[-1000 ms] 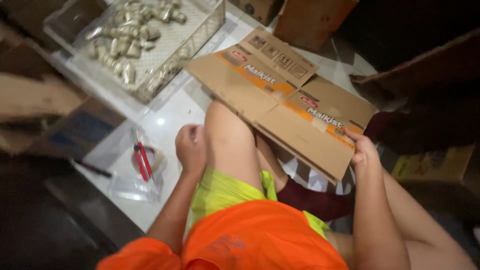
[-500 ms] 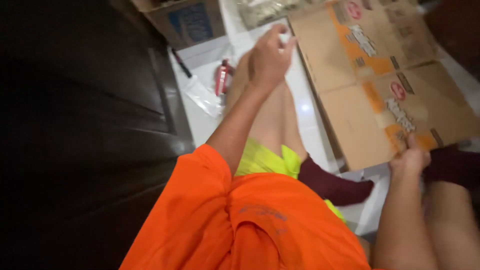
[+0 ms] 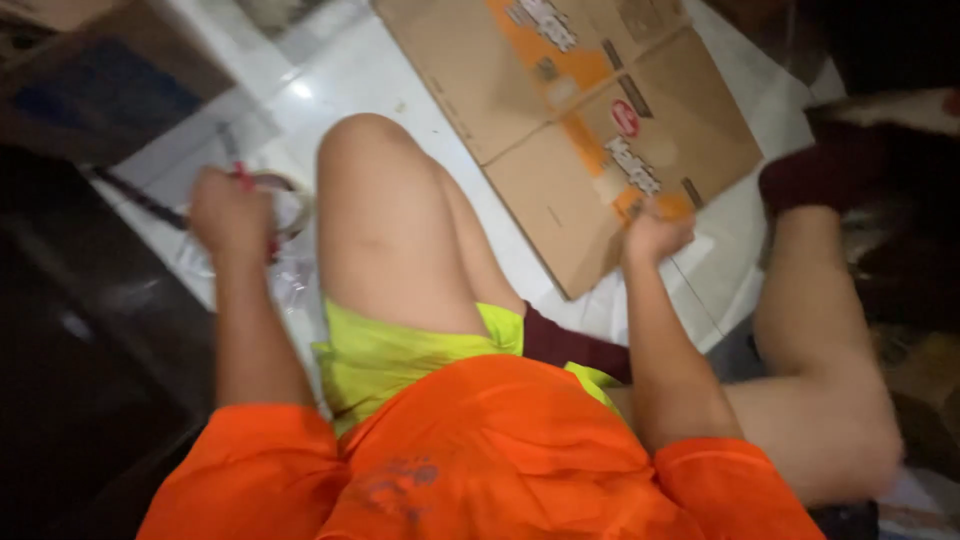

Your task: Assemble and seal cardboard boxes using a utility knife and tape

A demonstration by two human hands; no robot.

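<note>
Flattened cardboard box [image 3: 600, 120] lay unassembled on white tiled floor [image 3: 370, 80] at one o'clock, near edge pinched in closed right hand [image 3: 655, 235]. Left hand [image 3: 228, 212] at nine o'clock, fisted about a red-trimmed tape roll [image 3: 285, 205]. No taping seen. Dim room; another carton [image 3: 110, 85] at eleven o'clock.

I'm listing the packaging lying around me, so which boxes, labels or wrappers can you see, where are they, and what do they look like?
Flattened cardboard box: on the white floor ahead of the right hand, brown with orange and red printed patches.
Second box: top left, brown with a blue panel, blurred.
Clear wrapper: by the left hand, crumpled.
</note>
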